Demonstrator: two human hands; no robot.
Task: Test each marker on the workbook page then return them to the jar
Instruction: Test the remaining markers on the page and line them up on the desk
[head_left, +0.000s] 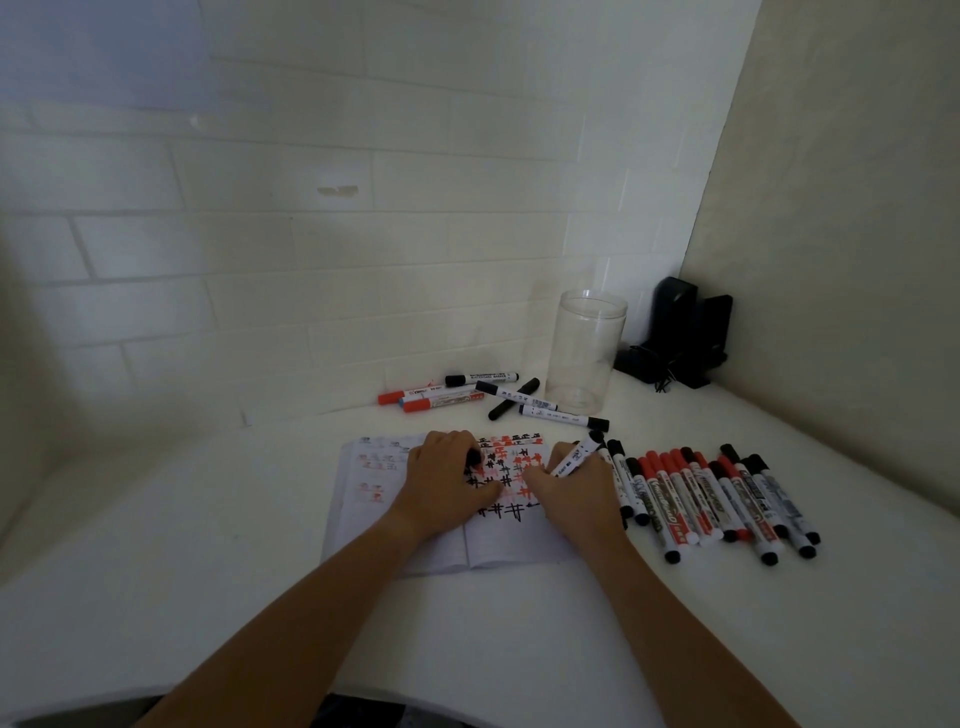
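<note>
An open workbook (363, 519) lies on the white table, its right page covered with black and red hash marks. My left hand (447, 483) rests on that page with a black marker cap (474, 457) in its fingers. My right hand (574, 493) grips a white marker (576, 457) whose tip points down at the page. A clear, empty jar (587, 353) stands upright behind the book. A row of several red and black markers (717, 499) lies to the right of the book. Another loose group of markers (467, 395) lies behind it.
White tiled walls close off the back and right sides. A black device with cables (680, 338) sits in the back right corner, right of the jar. The table edge runs along the bottom of the view.
</note>
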